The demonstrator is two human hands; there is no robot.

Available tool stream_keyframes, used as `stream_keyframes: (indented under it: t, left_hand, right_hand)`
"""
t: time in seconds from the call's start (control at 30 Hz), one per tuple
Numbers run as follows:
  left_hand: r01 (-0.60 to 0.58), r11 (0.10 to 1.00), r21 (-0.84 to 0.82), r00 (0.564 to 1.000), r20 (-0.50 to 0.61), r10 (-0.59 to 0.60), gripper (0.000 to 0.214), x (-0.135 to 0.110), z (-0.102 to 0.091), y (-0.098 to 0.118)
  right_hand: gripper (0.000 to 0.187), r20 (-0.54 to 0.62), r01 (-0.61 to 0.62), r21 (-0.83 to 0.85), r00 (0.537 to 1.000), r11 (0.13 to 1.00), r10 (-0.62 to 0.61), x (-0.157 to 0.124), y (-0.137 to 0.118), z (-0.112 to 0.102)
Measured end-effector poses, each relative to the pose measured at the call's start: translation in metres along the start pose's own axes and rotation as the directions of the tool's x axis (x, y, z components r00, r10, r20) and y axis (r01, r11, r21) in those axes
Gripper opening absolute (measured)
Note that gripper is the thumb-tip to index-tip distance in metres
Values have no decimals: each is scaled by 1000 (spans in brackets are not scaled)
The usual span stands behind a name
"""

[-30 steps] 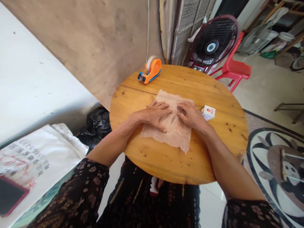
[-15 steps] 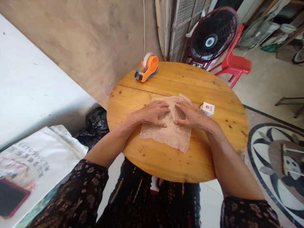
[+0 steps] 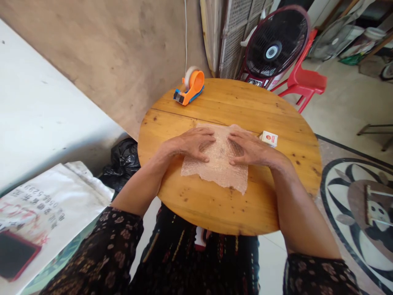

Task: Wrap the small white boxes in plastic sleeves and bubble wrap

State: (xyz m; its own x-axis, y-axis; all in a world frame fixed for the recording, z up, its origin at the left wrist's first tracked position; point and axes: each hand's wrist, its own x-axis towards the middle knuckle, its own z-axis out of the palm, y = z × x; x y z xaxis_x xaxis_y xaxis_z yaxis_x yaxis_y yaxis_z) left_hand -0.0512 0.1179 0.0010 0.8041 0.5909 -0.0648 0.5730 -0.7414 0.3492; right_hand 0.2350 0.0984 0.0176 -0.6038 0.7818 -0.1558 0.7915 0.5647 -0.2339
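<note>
A sheet of clear bubble wrap [image 3: 219, 170] lies spread on the round wooden table [image 3: 215, 213], its near edge uneven. On its left part rests my left hand [image 3: 195, 143], fingers stretched out and thumb apart. My right hand [image 3: 250, 148] lies on the right part in the same way, palm down. A strip of bubble wrap shows between the two hands. Just right of my right hand stands a small white box [image 3: 269, 139] with a red mark on it.
An orange and blue tape dispenser [image 3: 192, 87] with a roll of tape stands at the table's far left edge. Behind the table are a fan [image 3: 272, 52] and a red chair [image 3: 308, 82]. A black plastic bag [image 3: 124, 159] sits left, near a phone-like dark device [image 3: 18, 256].
My hands have moved slightly apart, left and right, over the bubble wrap. Its far right corner, raised before, now lies flatter.
</note>
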Motion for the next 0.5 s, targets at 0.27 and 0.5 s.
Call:
stream_keyframes:
  t: [0.27, 0.5]
  left_hand:
    - [-141, 989, -54, 952, -282, 120, 46, 8, 6, 22]
    - [-192, 978, -78, 956, -240, 168, 31, 14, 12, 28]
  right_hand:
    - [90, -15, -7, 36, 1000, 999, 7, -1, 2, 0]
    - [83, 1, -25, 36, 1000, 999, 25, -3, -4, -5]
